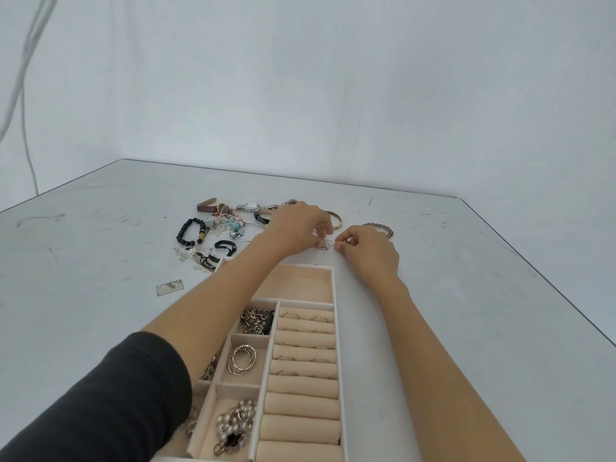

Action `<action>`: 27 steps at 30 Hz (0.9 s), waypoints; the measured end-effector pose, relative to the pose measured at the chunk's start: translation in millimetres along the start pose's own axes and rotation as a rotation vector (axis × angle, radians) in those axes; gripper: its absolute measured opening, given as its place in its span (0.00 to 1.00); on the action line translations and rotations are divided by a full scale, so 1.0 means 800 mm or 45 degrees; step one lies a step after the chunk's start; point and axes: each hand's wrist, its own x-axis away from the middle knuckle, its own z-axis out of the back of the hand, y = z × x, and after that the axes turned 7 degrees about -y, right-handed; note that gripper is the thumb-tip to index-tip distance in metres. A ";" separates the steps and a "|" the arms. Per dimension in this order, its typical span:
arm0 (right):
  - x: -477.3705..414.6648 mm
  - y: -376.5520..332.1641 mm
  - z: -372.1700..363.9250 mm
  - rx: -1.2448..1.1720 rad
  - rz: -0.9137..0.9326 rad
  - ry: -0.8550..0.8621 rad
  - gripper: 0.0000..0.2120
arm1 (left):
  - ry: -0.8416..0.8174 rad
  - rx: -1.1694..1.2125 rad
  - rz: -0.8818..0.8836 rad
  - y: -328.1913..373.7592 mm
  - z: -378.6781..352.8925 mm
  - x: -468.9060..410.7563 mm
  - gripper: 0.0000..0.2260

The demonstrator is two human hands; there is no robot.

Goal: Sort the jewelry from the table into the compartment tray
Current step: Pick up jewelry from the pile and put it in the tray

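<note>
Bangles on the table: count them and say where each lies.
2. A gold bangle lies just beyond the left hand; a dark studded bangle lies beyond the right hand. The hands, pinching a small hoop, may hide others.

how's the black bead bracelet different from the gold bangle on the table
The black bead bracelet is a loop of round dark beads; the gold bangle is a smooth metal band. The bracelet lies in full view, while the bangle is partly hidden behind the left hand, which pinches a small silver ring together with the right hand. Both are on the table, outside the compartment tray.
</note>
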 end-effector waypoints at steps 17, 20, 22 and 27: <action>-0.001 0.002 -0.003 0.003 -0.006 0.019 0.05 | 0.151 0.245 -0.047 -0.007 0.019 0.018 0.12; 0.000 0.001 -0.002 -0.010 -0.016 0.027 0.05 | 0.240 0.376 -0.057 -0.006 0.035 0.035 0.10; 0.001 0.001 0.000 -0.032 -0.017 0.034 0.04 | 0.318 0.541 -0.041 -0.008 0.050 0.057 0.08; 0.006 -0.002 0.004 -0.025 0.042 -0.001 0.03 | 0.489 0.906 -0.050 -0.020 0.071 0.153 0.07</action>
